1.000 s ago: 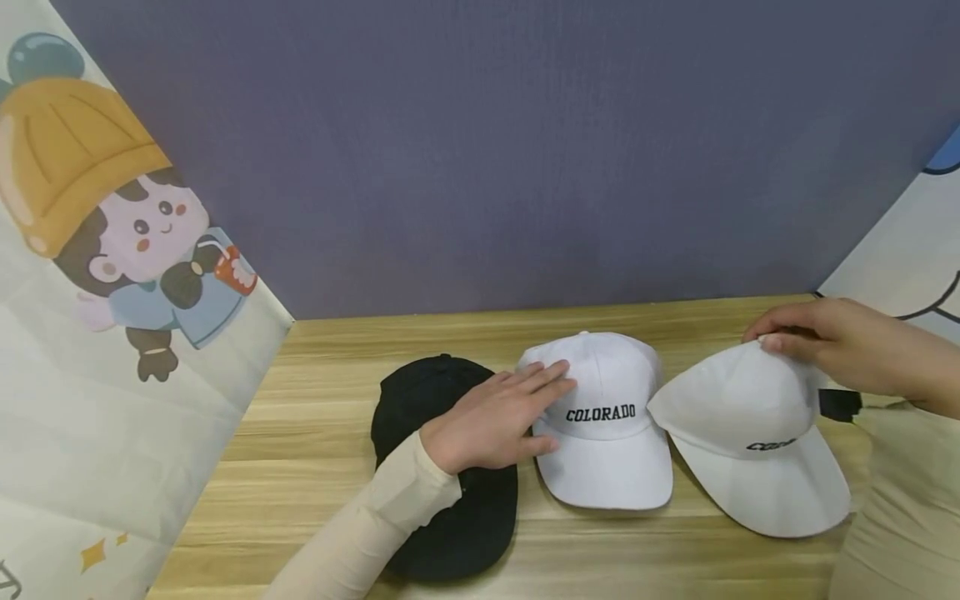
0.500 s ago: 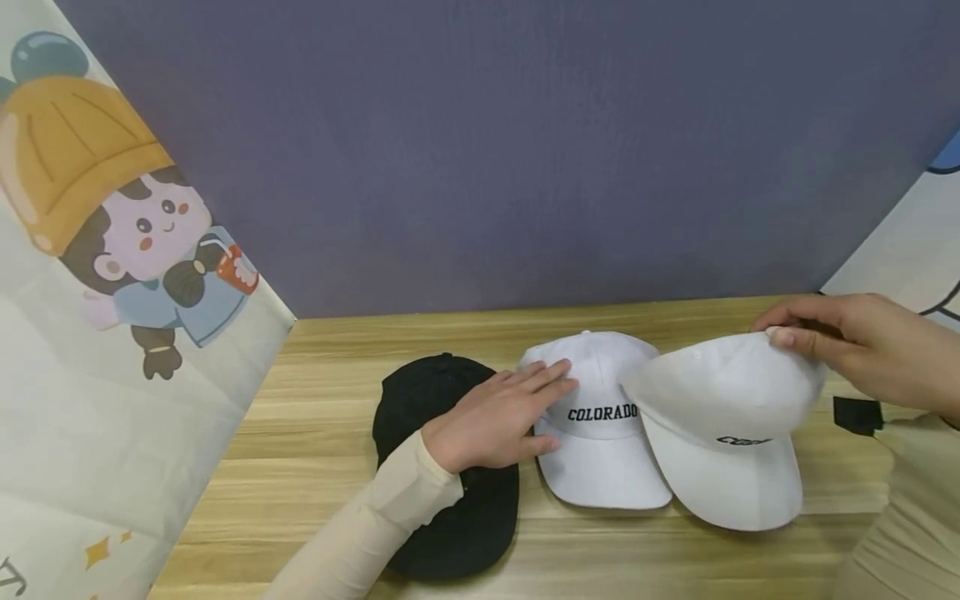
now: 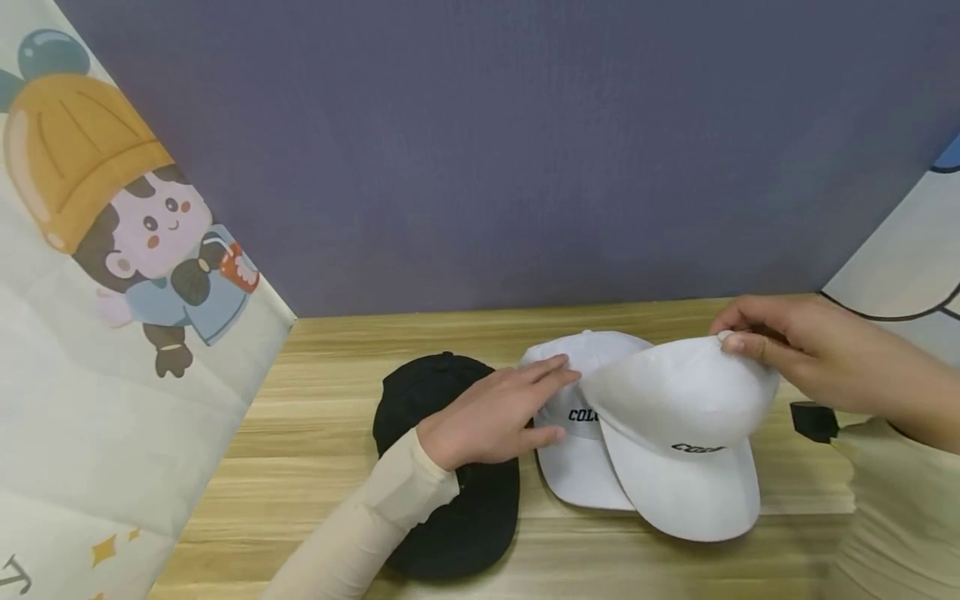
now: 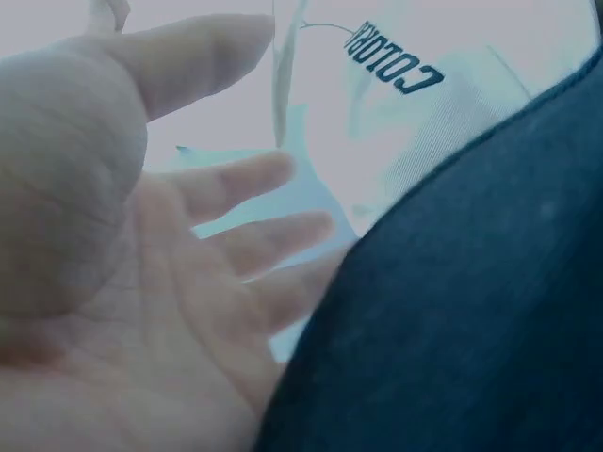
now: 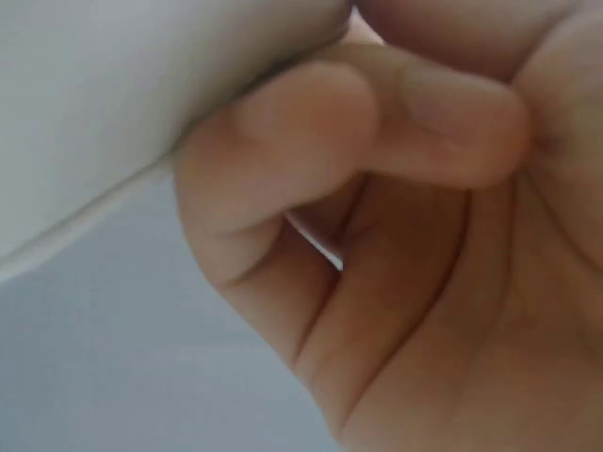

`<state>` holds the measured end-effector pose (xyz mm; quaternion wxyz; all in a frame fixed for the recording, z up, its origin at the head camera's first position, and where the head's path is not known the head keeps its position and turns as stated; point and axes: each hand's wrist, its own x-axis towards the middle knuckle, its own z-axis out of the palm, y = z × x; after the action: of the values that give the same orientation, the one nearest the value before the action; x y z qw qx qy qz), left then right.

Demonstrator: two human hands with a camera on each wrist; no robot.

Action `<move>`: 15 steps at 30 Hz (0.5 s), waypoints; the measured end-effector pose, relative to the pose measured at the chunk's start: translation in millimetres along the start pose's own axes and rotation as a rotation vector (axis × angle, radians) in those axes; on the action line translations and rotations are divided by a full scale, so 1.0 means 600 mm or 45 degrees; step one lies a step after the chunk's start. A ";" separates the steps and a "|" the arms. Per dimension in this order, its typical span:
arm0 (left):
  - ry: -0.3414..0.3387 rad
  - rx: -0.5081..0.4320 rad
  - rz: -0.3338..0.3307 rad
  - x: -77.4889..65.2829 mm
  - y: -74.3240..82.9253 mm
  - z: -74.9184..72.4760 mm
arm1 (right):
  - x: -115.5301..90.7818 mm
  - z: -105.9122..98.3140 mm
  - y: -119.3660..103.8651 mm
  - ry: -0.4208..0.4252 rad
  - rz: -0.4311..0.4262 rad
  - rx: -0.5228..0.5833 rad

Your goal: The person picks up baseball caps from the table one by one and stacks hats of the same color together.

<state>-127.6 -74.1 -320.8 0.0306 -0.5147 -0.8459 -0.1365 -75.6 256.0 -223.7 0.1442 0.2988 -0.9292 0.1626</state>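
With thumb and fingers my right hand (image 3: pixel 817 350) pinches the top of a white baseball cap (image 3: pixel 678 392), whose brim tilts down toward me. That cap overlaps the right part of a second white baseball cap (image 3: pixel 562 350) on the table, so only the start of its COLORADO lettering shows. Fingers extended, my left hand (image 3: pixel 498 412) lies at the left side of the second cap; the head view does not settle whether it presses. Beneath the left wrist is a black cap (image 3: pixel 420 392), brim toward me. In the right wrist view, curled fingers (image 5: pixel 273 141) meet the white fabric (image 5: pixel 113 85).
The caps are on a wood-grain table (image 3: pixel 300 433). Behind it rises a dark blue-grey panel (image 3: pixel 487 167). A cartoon-printed sheet (image 3: pixel 75 400) borders the left side, and another printed sheet (image 3: pixel 900 258) the right. A black strap (image 3: pixel 813 421) sits at the right wrist.
My right hand has carried the pinched white cap leftward, from beside the second white cap to over its right part, covering most of the lettering. My left hand has barely moved.
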 end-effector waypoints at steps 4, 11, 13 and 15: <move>0.115 -0.096 0.073 -0.006 0.005 -0.008 | 0.006 0.008 -0.028 0.033 -0.077 -0.059; 0.228 -0.226 0.116 -0.019 0.016 -0.019 | 0.006 0.018 -0.073 0.001 -0.091 -0.059; 0.242 -0.270 0.123 -0.024 0.020 -0.022 | 0.007 0.022 -0.087 -0.007 -0.098 -0.028; 0.255 -0.311 0.134 -0.030 0.024 -0.025 | 0.008 0.026 -0.099 -0.012 -0.107 0.001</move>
<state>-108.0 -87.6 -307.1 0.0592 -0.5419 -0.7877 -0.2871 -45.9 201.8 -223.2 0.1465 0.3384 -0.9164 0.1555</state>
